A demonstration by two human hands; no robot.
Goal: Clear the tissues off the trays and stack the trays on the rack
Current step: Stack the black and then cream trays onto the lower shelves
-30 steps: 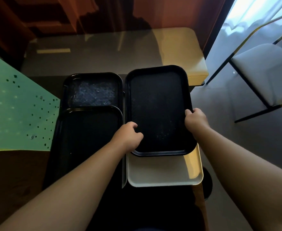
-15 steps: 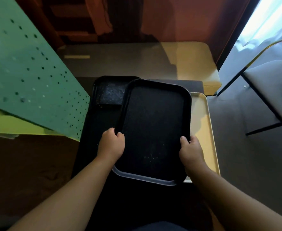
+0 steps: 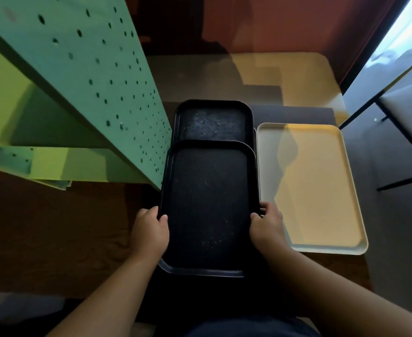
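Observation:
A black tray [image 3: 209, 205] is held level in front of me, my left hand [image 3: 151, 233] gripping its left rim and my right hand [image 3: 267, 226] gripping its right rim. It hangs over another black tray [image 3: 213, 120] that lies on the dark table behind it; whether a further tray lies right under the held one is hidden. A cream tray [image 3: 321, 190] lies flat on the table to the right, bare. No tissues show on any tray. The green perforated rack [image 3: 97, 76] rises at the left, its side panel close to the held tray's left edge.
A dark table [image 3: 360, 239] carries the trays. Behind it stands a second pale-topped table [image 3: 285, 74]. A chair [image 3: 404, 113] with black legs and a light seat is at the right, near a bright window. Brown floor [image 3: 54, 234] lies to the left.
Both hands carried the black tray off the cream tray and leftward, over the black trays near the rack. The cream tray is now uncovered. My view turned left, bringing the rack closer.

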